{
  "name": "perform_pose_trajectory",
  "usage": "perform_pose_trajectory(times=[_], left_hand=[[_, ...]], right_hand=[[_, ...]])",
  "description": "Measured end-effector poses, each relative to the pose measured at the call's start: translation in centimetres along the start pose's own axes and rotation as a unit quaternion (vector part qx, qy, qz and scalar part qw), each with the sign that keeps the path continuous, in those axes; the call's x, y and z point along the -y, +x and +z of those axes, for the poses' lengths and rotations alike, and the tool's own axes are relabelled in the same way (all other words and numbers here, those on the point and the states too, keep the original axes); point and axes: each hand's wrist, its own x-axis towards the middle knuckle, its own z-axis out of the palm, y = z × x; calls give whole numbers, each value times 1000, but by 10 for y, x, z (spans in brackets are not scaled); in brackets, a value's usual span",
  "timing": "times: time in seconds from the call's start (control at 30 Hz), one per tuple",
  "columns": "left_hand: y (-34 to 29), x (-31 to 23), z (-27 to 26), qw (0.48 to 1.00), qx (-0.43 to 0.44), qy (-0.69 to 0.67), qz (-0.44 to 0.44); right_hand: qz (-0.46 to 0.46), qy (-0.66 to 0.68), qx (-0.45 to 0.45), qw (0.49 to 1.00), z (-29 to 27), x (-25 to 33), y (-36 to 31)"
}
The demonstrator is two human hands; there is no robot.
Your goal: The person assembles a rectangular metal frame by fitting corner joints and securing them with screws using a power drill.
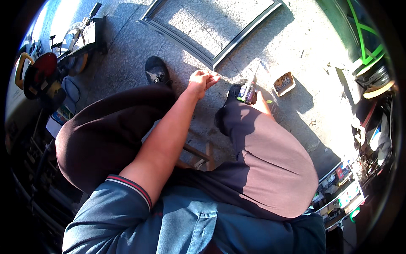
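Note:
My left hand (pixel 202 83) hovers just in front of the near corner of a dark metal frame (pixel 213 62) lying on the floor. Its fingers are bent together, and anything small between them cannot be made out. By my right shoe (pixel 231 96), my right hand (pixel 261 104) grips a cordless drill (pixel 246 92) with a green and dark body. The drill's chuck and bit point away from me, towards the floor beyond. Part of the right hand is hidden behind my knee and the drill. A small open box (pixel 289 89) of screw-like bits stands right of the drill.
At the far left stands a cut-off saw (pixel 45 70) with a red disc, near another machine (pixel 86 38). Green metalwork (pixel 367 40) and clutter line the right side. A shelf rack (pixel 340 194) with small goods is at lower right. Wooden legs (pixel 208 156) show between my knees.

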Motion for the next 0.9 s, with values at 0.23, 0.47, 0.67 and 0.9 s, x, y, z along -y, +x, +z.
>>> perform_pose_trajectory(times=[0.23, 0.47, 0.67, 0.9], left_hand=[[-2, -5, 10, 999, -32, -2, -28], [18, 0, 11, 989, 18, -137, -49], [15, -8, 24, 983, 65, -162, -55], [20, -5, 10, 969, 105, -210, -82]], right_hand=[[-37, 42, -31, 998, -22, 9, -2], [-69, 54, -10, 996, -38, 37, 3], [-75, 67, 10, 995, -38, 55, 1], [-87, 72, 29, 993, -29, 68, 5]])
